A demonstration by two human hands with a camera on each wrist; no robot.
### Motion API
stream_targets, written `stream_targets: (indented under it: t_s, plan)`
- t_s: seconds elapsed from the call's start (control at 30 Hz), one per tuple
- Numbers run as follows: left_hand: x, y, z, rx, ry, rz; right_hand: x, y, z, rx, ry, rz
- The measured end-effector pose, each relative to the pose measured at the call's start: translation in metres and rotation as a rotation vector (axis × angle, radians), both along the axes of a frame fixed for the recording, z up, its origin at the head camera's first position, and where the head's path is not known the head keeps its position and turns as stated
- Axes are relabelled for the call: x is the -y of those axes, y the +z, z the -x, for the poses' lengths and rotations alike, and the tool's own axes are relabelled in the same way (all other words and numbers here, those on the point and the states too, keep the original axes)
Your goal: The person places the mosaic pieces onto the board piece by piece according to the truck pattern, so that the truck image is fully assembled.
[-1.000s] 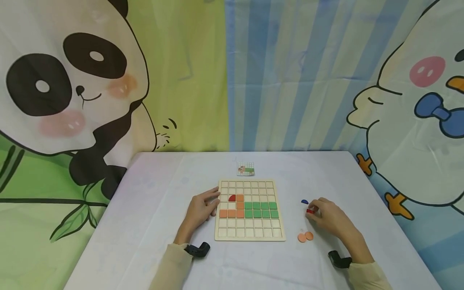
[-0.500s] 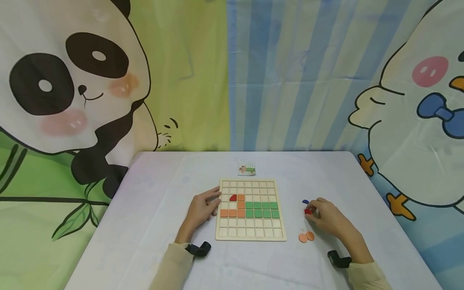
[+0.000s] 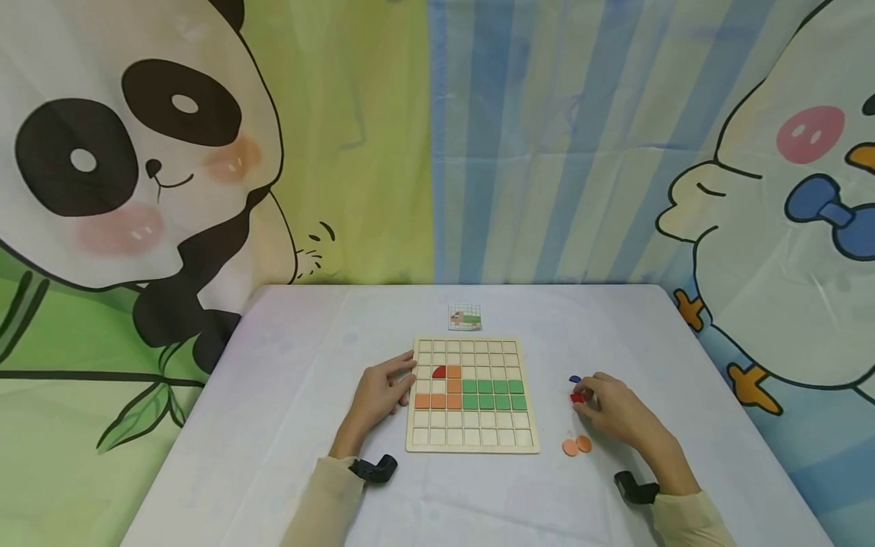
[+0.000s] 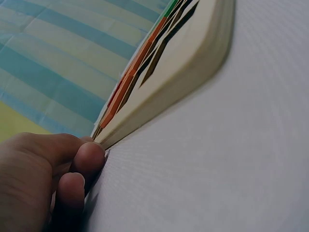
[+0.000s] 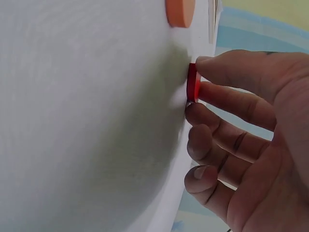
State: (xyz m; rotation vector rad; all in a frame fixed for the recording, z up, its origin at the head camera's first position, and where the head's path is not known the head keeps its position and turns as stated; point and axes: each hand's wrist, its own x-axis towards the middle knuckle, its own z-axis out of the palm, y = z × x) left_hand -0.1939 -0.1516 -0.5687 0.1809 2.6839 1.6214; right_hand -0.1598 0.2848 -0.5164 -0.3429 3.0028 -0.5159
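Note:
In the head view, my right hand [image 3: 615,404] is right of the board, pinching a small red tile [image 3: 577,398] close to the tablecloth. The right wrist view shows this red tile [image 5: 193,83] edge-on between thumb and fingertips, its exact outline unclear. My left hand [image 3: 378,390] rests against the left edge of the wooden grid board [image 3: 472,447]. Fingertips touch the rim of the board [image 4: 159,104] in the left wrist view. Green tiles [image 3: 494,393], orange tiles [image 3: 437,401] and a red quarter-round tile [image 3: 440,372] sit in the grid.
A blue half-round piece [image 3: 574,379] lies just beyond my right fingers. Two orange discs [image 3: 576,445] lie nearer me, right of the board. Behind the board is a small pattern card [image 3: 465,317]. A printed curtain [image 3: 547,152] hangs behind the white-covered table [image 3: 321,334].
The red tile in my right hand has turned and shifted slightly left. My left hand stays at the board's edge. The view shifts slightly.

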Motion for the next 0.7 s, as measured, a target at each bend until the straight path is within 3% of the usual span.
stream_targets:
  t_s: [0.23, 0.5, 0.7]
  plan:
    - [-0.0009, -0.0002, 0.0008, -0.009, 0.012, 0.007, 0.0003, 0.0025, 0.0014, -0.018, 0.076, 0.028]
    - [-0.002, 0.0004, 0.0001, -0.015, 0.015, 0.011, 0.0022, 0.0042, 0.0017, 0.038, 0.04, 0.06]
    - [-0.0019, -0.001, 0.0002, -0.015, 0.02, 0.017, 0.0025, 0.0042, -0.0016, 0.016, 0.027, 0.027]
